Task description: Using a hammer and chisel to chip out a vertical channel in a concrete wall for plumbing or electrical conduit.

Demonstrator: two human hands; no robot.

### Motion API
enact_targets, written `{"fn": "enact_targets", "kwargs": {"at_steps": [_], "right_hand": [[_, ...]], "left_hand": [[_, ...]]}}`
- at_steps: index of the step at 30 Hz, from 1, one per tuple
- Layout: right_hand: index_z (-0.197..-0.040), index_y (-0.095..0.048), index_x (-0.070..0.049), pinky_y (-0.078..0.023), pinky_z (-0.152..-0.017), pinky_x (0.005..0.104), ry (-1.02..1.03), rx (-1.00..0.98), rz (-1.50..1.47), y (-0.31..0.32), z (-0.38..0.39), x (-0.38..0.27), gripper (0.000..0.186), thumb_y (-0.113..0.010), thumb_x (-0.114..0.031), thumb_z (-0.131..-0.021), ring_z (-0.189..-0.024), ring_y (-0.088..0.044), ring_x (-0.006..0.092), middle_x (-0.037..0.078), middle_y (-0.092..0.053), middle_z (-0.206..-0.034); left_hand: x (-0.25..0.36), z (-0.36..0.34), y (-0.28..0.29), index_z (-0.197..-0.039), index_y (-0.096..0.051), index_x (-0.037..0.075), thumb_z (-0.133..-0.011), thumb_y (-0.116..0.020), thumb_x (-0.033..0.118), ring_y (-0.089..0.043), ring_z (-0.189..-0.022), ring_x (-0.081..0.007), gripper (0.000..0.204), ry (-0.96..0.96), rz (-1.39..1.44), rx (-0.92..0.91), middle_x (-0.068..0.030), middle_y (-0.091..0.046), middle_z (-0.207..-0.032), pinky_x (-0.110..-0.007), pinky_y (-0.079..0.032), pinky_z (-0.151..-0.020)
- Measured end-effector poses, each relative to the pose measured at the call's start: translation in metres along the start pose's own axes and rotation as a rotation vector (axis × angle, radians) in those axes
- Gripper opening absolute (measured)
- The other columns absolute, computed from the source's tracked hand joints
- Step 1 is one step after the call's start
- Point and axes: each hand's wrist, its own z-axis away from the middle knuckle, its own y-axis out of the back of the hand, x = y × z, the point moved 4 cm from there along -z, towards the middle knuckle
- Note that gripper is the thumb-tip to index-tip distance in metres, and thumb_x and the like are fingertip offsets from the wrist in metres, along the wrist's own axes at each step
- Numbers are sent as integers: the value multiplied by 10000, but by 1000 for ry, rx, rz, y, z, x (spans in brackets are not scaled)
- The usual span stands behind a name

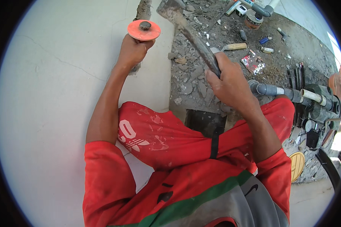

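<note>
My left hand (132, 52) is closed round a chisel (145, 25) with a round orange hand guard, its struck end facing up at me. The chisel's tip is hidden below the guard and hand. Behind it a rough groove (144, 10) runs in the pale wall (64, 75). In my right hand (233, 81) is a hammer (197, 41), gripped near the lower end of its worn handle. The hammer's head is raised at the top, to the right of the guard and apart from the chisel.
Rubble (187, 83) covers the ground along the wall. A trowel (235, 46) with a wooden handle lies there, near a tin can (254, 19) and a torn red packet (252, 62). Grey pipes (269, 90) lead to a pump (318, 109) on the right. A dark square pit (204, 122) opens by my legs.
</note>
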Motion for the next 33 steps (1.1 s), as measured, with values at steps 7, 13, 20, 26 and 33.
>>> {"fn": "enact_targets", "kwargs": {"at_steps": [7, 13, 20, 26, 33], "right_hand": [[-917, -429, 37, -471, -525, 386, -78, 144, 130, -26, 5, 27, 264, -625, -112, -822, -539, -579, 247, 146, -557, -624], [-921, -426, 43, -470, -562, 463, -333, 276, -426, 25, 12, 13, 221, -578, -94, -837, -590, -611, 365, 215, -581, -673], [-941, -424, 45, -458, -488, 392, -783, -481, -422, -44, 60, 50, 240, -586, -104, -843, -512, -574, 267, 171, -569, -656], [-929, -416, 27, -450, -464, 389, -431, 776, -895, 8, 42, 13, 255, -601, -122, -839, -492, -570, 238, 166, -558, -645], [-974, -397, -6, -431, -402, 308, -754, -261, -553, -41, 80, 40, 178, -541, -62, -886, -444, -516, 122, 77, -514, -649]], "left_hand": [[11, -4, -27, -949, -605, 38, -817, -637, 157, -502, -675, -116, 181, -81, -168, -85, 1, -582, -747, -288, -437, -636], [-1, 1, -33, -919, -619, -2, -842, -638, 184, -539, -647, -171, 202, -93, -361, -148, -70, -620, -724, -331, -458, -654], [-5, 7, -47, -926, -622, -9, -842, -625, 158, -598, -668, -261, 187, -176, -319, -167, -143, -653, -755, -357, -472, -671], [-2, 6, -58, -996, -613, 18, -811, -625, 93, -648, -829, -362, 199, -116, -414, -229, -191, -674, -874, -414, -501, -726], [-17, 18, -72, -1027, -592, 26, -781, -598, 43, -634, -828, -393, 247, -255, -591, -270, -191, -668, -862, -456, -504, -726]]}}
